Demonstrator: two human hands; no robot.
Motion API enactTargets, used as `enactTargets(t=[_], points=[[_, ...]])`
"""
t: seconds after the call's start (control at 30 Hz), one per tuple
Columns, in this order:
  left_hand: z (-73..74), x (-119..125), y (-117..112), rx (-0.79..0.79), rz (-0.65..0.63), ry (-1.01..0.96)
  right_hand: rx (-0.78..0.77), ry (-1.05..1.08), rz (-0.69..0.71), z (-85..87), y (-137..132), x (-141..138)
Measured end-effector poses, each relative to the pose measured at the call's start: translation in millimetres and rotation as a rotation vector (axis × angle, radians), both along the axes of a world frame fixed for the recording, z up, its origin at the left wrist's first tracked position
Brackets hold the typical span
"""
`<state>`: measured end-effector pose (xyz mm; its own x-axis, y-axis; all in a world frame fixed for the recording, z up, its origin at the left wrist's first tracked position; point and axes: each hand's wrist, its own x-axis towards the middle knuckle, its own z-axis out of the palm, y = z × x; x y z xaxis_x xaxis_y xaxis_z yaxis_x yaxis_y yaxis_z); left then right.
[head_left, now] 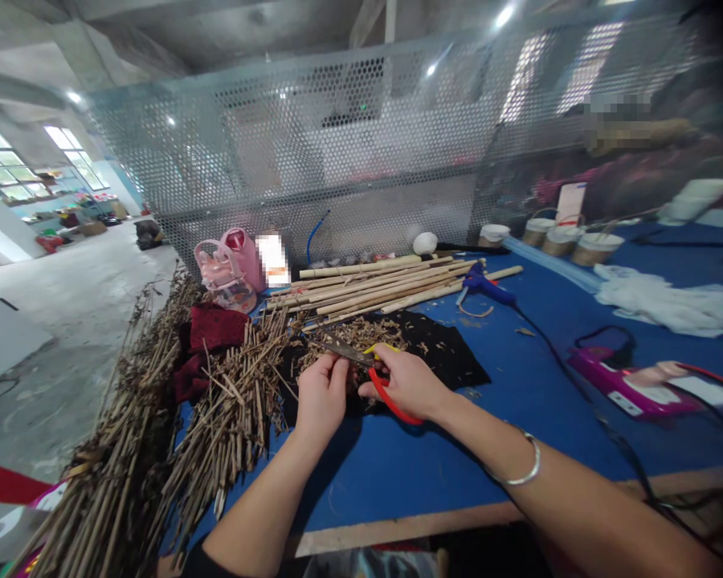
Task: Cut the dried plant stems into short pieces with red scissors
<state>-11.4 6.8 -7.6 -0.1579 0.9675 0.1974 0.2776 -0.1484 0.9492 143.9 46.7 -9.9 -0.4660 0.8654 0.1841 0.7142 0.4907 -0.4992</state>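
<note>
My right hand (pixel 406 384) grips scissors (pixel 367 365) with red and yellow handles, the blades pointing left and up. My left hand (pixel 320 393) is closed in a pinch right beside the blades, holding a thin dry stalk piece that I can barely make out. Both hands work over a black cloth (pixel 451 357) strewn with cut stalk bits (pixel 361 333). A silver bangle (pixel 527 466) sits on my right forearm. A heap of dry thin stalks (pixel 217 425) lies just left of my left hand.
The table has a blue top (pixel 554 321). Behind the cloth lie long pale bamboo sticks (pixel 386 289), a blue glue gun (pixel 485 285) and a pink bottle (pixel 229 269). A purple tool with cables (pixel 614 385), white fabric (pixel 668 301) and tape rolls (pixel 569 241) are right. A perforated metal screen (pixel 361 160) stands behind.
</note>
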Motion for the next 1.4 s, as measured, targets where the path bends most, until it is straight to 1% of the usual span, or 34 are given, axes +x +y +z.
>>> enactTargets(t=[0.1,0.17,0.27,0.37,0.43,0.53,0.63,0.8,0.93,1.1,1.17,1.27,1.4], points=[[-2.6,0.2,0.7,-0.042,-0.048,0.0,-0.008,0.025,-0.019,-3.3,2.1,1.0],[-2.6,1.0,0.2,-0.077,-0.081,0.011,-0.005,0.035,-0.003,-2.7,2.2,1.3],[-0.1,2.4,-1.5,-0.068,-0.095,0.039,0.026,0.024,0.055,0.8,0.9,0.7],[1.6,2.7,-2.7,-0.055,-0.1,0.068,0.052,0.006,0.071,3.6,-0.4,-0.4],[0.5,2.0,-2.6,-0.037,-0.109,0.096,0.052,0.005,0.046,3.7,-0.7,-0.5],[-3.6,0.9,-1.4,-0.017,-0.114,0.117,0.038,0.008,-0.036,1.4,-0.2,0.2],[-7.5,0.8,0.2,-0.044,-0.121,0.042,0.018,0.018,-0.076,-1.7,1.3,0.9],[-9.3,1.6,2.4,-0.07,-0.129,-0.071,-0.027,0.041,-0.026,-2.4,4.8,1.8],[-7.2,1.8,1.9,-0.078,-0.136,-0.108,-0.049,0.029,0.034,2.2,3.7,2.9],[1.0,4.1,-1.8,-0.097,-0.146,-0.056,-0.02,0.041,0.114,4.8,1.1,2.5],[4.7,5.2,-2.8,-0.094,-0.146,-0.032,-0.023,0.062,0.105,3.5,1.1,1.6],[7.5,5.6,-3.3,-0.073,-0.142,-0.001,-0.095,0.113,0.094,1.1,0.8,0.4],[5.0,3.7,-3.7,-0.045,-0.135,0.002,-0.142,0.111,0.067,-0.2,-1.0,0.7]])
